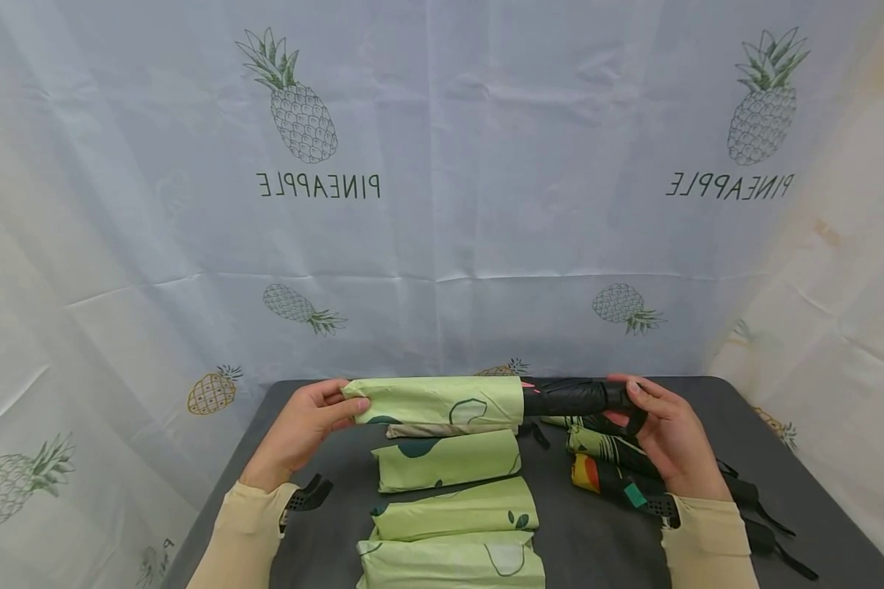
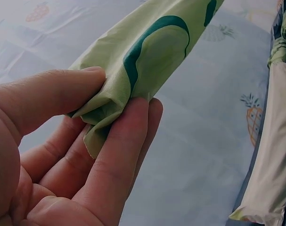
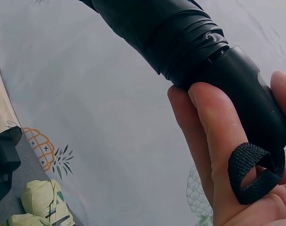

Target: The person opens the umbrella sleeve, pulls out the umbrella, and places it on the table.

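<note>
A folded black umbrella [image 1: 563, 397] lies level above the far part of the table, partly inside a light green sleeve [image 1: 427, 399] with dark green shapes. My left hand [image 1: 311, 421] pinches the sleeve's left end between thumb and fingers; in the left wrist view that end of the fabric [image 2: 105, 110] is creased. At the other end, my right hand [image 1: 666, 425] holds the umbrella's black handle [image 3: 241, 89] between thumb and fingers. A black strap loop [image 3: 246, 188] hangs from the handle against the fingers. The sleeve hides the umbrella's left part.
Several green sleeves [image 1: 449, 511] lie in a column on the dark table [image 1: 578, 548], with a beige-sleeved item [image 2: 270, 155] behind them. On the right are several folded umbrellas [image 1: 607, 446], partly behind my right arm. A pineapple-print curtain [image 1: 442, 229] surrounds the table.
</note>
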Motion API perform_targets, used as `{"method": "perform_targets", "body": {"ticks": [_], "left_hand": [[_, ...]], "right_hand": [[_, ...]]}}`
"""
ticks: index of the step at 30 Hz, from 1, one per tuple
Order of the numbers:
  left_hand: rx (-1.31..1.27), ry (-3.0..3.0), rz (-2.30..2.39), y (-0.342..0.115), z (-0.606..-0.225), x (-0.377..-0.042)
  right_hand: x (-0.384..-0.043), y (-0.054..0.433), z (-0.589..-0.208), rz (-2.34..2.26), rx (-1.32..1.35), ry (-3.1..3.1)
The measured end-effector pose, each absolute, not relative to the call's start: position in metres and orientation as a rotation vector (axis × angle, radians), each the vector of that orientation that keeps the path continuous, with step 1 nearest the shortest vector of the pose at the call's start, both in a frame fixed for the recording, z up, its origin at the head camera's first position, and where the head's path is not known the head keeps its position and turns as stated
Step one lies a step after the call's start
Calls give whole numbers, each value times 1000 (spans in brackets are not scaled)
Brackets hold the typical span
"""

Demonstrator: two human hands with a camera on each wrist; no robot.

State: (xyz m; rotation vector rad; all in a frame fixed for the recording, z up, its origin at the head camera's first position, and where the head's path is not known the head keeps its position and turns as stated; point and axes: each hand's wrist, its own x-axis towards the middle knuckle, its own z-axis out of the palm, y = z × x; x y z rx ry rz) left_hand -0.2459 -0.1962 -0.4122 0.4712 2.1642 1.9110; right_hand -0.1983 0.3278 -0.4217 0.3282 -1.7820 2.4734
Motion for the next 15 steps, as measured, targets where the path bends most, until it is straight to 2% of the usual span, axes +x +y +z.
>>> {"method": "perform_targets", "body": {"ticks": [15], "left_hand": [[493, 2197, 1875, -199, -412, -247]], "right_hand": [[-198, 332, -423, 2478, 324, -1780]]}}
